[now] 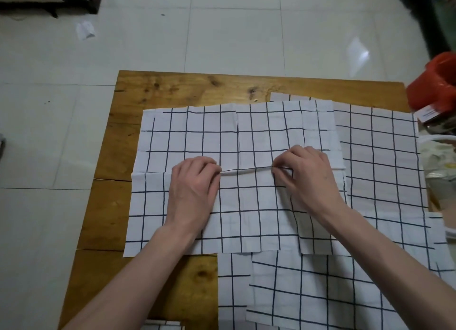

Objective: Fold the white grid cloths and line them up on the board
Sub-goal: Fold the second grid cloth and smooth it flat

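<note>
At the right edge of the view a red container (pixel 436 82) stood beside the wooden board (pixel 187 87), its contents too blurred to tell. Below it, a pale tub (pixel 439 154) held something whitish that you could not make out clearly.

Your left hand (pixel 195 186) lay palm down on the top grid cloth (pixel 246 206), fingers curled at the tips, its grip pinching the raised crease (pixel 246 171) that ran across the middle of the cloth. Your right hand (pixel 308 176) sat just across from it, also palm down, thumb and forefingers pinching the same crease at its other end. A short ridge of fabric stood up between the two hands. Both forearms reached in from the bottom of the view, bare, the right one crossing over the cloths nearer you.

The top grid cloth lay spread over the middle of the board, its far half flat, its near half under your wrists. More grid cloths (pixel 380 157) lay beneath and beside it to the right, overlapping, and another (pixel 308 292) lay askew at the near edge. The board rested on a pale tiled floor (pixel 123 45).
</note>
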Motion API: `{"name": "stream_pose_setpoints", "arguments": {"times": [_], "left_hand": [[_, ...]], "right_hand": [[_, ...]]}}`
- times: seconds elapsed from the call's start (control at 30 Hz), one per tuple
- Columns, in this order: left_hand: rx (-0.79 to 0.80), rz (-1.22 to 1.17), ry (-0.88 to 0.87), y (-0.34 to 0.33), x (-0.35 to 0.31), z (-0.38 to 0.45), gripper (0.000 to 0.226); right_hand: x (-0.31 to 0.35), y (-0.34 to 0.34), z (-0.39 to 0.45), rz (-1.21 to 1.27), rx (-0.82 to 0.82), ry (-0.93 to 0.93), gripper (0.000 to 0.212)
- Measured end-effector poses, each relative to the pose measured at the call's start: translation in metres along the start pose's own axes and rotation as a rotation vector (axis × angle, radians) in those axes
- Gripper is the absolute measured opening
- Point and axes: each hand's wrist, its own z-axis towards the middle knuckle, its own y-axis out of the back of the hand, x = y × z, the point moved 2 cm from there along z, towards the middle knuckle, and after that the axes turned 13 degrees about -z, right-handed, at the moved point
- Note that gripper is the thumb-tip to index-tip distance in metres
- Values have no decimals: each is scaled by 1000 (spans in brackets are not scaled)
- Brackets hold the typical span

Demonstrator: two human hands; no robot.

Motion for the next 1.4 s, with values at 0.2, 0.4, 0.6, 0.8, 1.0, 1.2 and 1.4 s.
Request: {"name": "stream_pose_setpoints", "arguments": {"times": [0.2,0.4,0.6,0.8,1.0,1.2,1.4], "left_hand": [[64,-62,-52,16,-3,9,9],[149,-55,-195,40,-3,15,7],[176,-47,-263,70,-12,19,16],[116,-60,-322,90,-40,18,12],[74,-26,-319,108,-62,14,20],[88,48,-248,131,-46,13,20],[38,82,-177,152,-24,7,21]], "right_hand": [[2,26,-1,15,15,103,6],[7,64,-11,-87,-8,204,8],[-3,92,-31,-104,-110,277,3],[-19,105,-42,-143,-171,316,22],[-31,111,-36,-130,-217,287,26],[-44,141,-32,-96,-295,219,17],[-65,156,-35,-183,-283,330,25]]}}
